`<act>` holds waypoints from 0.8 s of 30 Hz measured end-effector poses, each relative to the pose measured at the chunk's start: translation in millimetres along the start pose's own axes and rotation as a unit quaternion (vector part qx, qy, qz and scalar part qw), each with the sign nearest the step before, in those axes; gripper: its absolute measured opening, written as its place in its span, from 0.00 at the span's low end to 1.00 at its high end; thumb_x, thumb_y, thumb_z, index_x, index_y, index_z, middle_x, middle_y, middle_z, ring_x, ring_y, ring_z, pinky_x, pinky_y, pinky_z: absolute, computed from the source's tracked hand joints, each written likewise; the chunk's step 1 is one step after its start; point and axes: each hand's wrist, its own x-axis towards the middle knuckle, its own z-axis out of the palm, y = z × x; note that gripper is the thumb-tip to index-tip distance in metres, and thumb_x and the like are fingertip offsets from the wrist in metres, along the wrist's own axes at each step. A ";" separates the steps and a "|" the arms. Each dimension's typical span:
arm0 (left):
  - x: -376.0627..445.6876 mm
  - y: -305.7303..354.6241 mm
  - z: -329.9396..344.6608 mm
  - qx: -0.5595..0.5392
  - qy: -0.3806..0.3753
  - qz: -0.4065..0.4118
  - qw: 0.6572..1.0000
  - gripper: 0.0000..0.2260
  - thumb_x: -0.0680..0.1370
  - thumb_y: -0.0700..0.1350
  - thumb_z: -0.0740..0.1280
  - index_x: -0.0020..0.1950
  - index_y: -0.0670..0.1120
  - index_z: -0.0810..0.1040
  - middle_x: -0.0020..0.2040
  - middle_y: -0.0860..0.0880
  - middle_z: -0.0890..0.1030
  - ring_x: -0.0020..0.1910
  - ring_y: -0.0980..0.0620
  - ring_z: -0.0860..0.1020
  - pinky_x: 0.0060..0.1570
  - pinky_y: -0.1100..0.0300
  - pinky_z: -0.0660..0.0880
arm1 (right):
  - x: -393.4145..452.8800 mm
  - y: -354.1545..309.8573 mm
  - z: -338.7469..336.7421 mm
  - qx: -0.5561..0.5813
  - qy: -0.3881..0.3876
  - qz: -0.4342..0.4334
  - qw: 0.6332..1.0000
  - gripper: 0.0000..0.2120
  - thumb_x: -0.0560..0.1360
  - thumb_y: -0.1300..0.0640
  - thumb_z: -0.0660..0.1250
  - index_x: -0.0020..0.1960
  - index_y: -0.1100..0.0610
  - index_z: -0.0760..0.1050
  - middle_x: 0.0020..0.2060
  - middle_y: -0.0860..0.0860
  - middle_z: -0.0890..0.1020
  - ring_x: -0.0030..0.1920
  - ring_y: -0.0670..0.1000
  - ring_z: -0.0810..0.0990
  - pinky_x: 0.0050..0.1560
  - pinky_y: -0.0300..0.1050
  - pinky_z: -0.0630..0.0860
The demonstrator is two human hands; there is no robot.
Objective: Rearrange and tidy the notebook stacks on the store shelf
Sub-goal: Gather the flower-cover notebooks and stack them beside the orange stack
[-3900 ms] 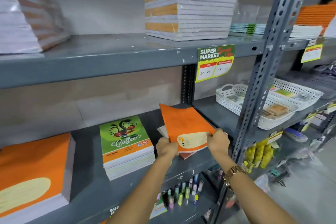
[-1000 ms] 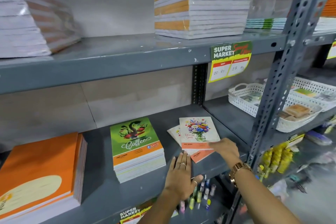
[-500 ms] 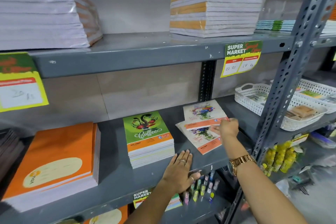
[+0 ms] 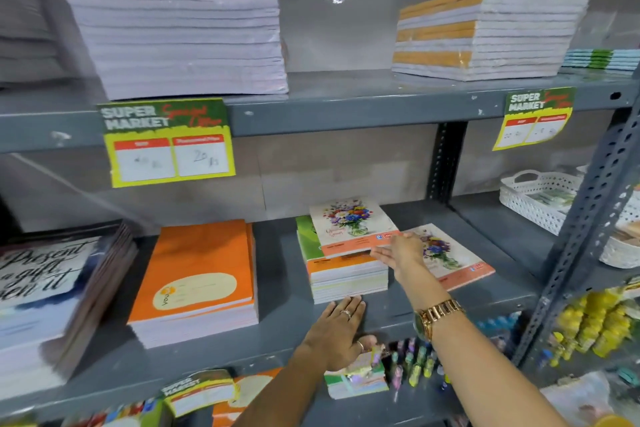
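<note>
Centrally, right hand (image 4: 398, 255), open and flat, touches floral notebook (image 4: 349, 224) atop stack (image 4: 348, 279); second floral notebook (image 4: 453, 260) lies just right; left hand (image 4: 337, 329), open, rests below.

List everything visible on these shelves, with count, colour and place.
flower notebook: one, white with bouquet, atop the green stack
second flower notebook: one, flat on middle shelf, right of that stack
green stack: one, middle shelf centre
orange stack: one, middle shelf, left of centre
lettered stack: one, far left
white-edged stacks: two, top shelf
price tags: two, green-yellow, top shelf edge
white baskets: at least two, right bay
left hand: flat on shelf
right hand: on flower notebook
</note>
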 end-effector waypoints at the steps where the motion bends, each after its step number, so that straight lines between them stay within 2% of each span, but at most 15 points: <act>1: -4.4 -4.1 -1.1 -0.001 0.000 -0.003 1.000 0.46 0.65 0.71 0.34 0.76 0.44 0.43 0.78 0.46 0.45 0.77 0.50 0.44 0.75 0.53 0.41 | -2.2 4.0 5.0 -0.018 0.000 0.000 1.000 0.19 0.81 0.68 0.50 0.71 0.60 0.57 0.55 0.68 0.76 0.31 0.55 0.77 0.34 0.47 0.81; 2: -9.3 -6.6 -3.2 -0.005 -0.001 -0.006 1.000 0.48 0.63 0.72 0.33 0.76 0.44 0.43 0.78 0.47 0.45 0.77 0.50 0.44 0.75 0.53 0.41 | -1.9 9.1 8.7 -0.032 0.000 -0.002 0.999 0.20 0.81 0.68 0.50 0.72 0.61 0.56 0.49 0.66 0.77 0.30 0.55 0.77 0.38 0.49 0.80; 5: -21.6 -12.6 -6.6 -0.014 -0.002 -0.014 1.000 0.55 0.54 0.72 0.28 0.76 0.44 0.43 0.78 0.47 0.45 0.77 0.50 0.44 0.75 0.53 0.41 | -0.1 20.7 19.8 -0.085 0.021 -0.026 0.996 0.14 0.81 0.65 0.53 0.67 0.65 0.63 0.32 0.61 0.77 0.28 0.56 0.77 0.31 0.49 0.80; 6: -23.9 -13.5 -6.5 -0.017 -0.003 -0.013 1.000 0.56 0.53 0.72 0.27 0.76 0.44 0.43 0.78 0.47 0.45 0.77 0.50 0.43 0.75 0.52 0.41 | 1.7 24.7 21.9 -0.108 0.028 -0.034 0.993 0.12 0.81 0.64 0.55 0.63 0.66 0.66 0.30 0.60 0.77 0.27 0.56 0.78 0.31 0.49 0.80; 8: -27.7 -16.0 -5.2 -0.021 -0.005 -0.008 1.000 0.58 0.52 0.74 0.25 0.76 0.44 0.43 0.78 0.47 0.45 0.77 0.49 0.43 0.75 0.52 0.41 | 1.2 30.2 25.4 -0.152 0.033 -0.045 0.987 0.08 0.80 0.62 0.57 0.53 0.68 0.70 0.29 0.60 0.78 0.29 0.57 0.80 0.37 0.55 0.82; 10: -29.7 -18.8 -2.5 -0.023 -0.004 -0.005 1.000 0.59 0.51 0.74 0.24 0.76 0.44 0.44 0.78 0.46 0.45 0.77 0.49 0.44 0.75 0.52 0.41 | 2.0 33.8 28.2 -0.216 0.051 -0.074 0.972 0.11 0.79 0.60 0.60 0.40 0.66 0.71 0.30 0.61 0.81 0.33 0.60 0.83 0.43 0.60 0.82; 11: -30.0 -19.3 -1.5 -0.025 -0.002 -0.005 1.000 0.60 0.51 0.75 0.24 0.76 0.44 0.44 0.78 0.46 0.45 0.77 0.48 0.44 0.75 0.52 0.41 | 0.0 33.0 29.1 -0.244 0.062 -0.089 0.964 0.12 0.78 0.60 0.61 0.39 0.66 0.72 0.32 0.62 0.82 0.35 0.61 0.84 0.42 0.59 0.82; 13: -31.5 -18.9 -0.6 -0.025 -0.005 -0.006 1.000 0.60 0.50 0.75 0.24 0.76 0.44 0.44 0.78 0.46 0.45 0.77 0.48 0.44 0.75 0.52 0.42 | -1.6 32.2 28.9 -0.284 0.075 -0.105 0.950 0.12 0.76 0.58 0.65 0.42 0.68 0.76 0.34 0.61 0.84 0.34 0.59 0.85 0.38 0.54 0.83; 15: -31.7 -17.8 -1.3 -0.028 -0.009 -0.009 1.000 0.59 0.51 0.74 0.25 0.76 0.43 0.45 0.78 0.46 0.45 0.77 0.48 0.44 0.75 0.52 0.42 | -2.1 30.7 25.7 -0.319 0.090 -0.122 0.936 0.12 0.74 0.57 0.67 0.44 0.67 0.78 0.37 0.61 0.85 0.37 0.59 0.85 0.38 0.51 0.83; 18: -30.1 -12.6 -5.3 -0.030 -0.024 -0.021 0.999 0.50 0.63 0.72 0.33 0.76 0.42 0.45 0.78 0.44 0.46 0.77 0.47 0.45 0.76 0.51 0.43 | -1.3 26.6 14.3 -0.340 0.117 -0.164 0.919 0.11 0.73 0.57 0.68 0.45 0.66 0.78 0.43 0.62 0.84 0.44 0.61 0.83 0.44 0.50 0.80; 21: -24.9 -6.1 -5.8 -0.017 -0.021 -0.021 0.999 0.35 0.77 0.63 0.46 0.76 0.41 0.45 0.78 0.44 0.46 0.77 0.47 0.45 0.76 0.51 0.43 | 0.8 18.2 -1.7 -0.325 0.142 -0.179 0.918 0.12 0.74 0.57 0.67 0.51 0.66 0.77 0.47 0.63 0.84 0.50 0.62 0.81 0.50 0.48 0.77; 23: -18.4 -1.0 -4.7 -0.015 -0.025 -0.019 0.999 0.32 0.79 0.60 0.48 0.76 0.41 0.46 0.78 0.44 0.46 0.77 0.47 0.45 0.77 0.51 0.44 | 5.9 12.8 -14.4 -0.333 0.158 -0.180 0.912 0.12 0.74 0.58 0.66 0.52 0.65 0.76 0.49 0.64 0.83 0.51 0.63 0.81 0.51 0.50 0.78; 24: -15.0 2.7 -5.0 -0.015 -0.032 -0.018 0.999 0.36 0.76 0.64 0.44 0.76 0.41 0.46 0.78 0.44 0.46 0.77 0.47 0.45 0.77 0.51 0.44 | 9.2 10.2 -21.5 -0.348 0.167 -0.182 0.904 0.12 0.74 0.59 0.66 0.54 0.66 0.76 0.51 0.65 0.83 0.53 0.63 0.80 0.52 0.51 0.76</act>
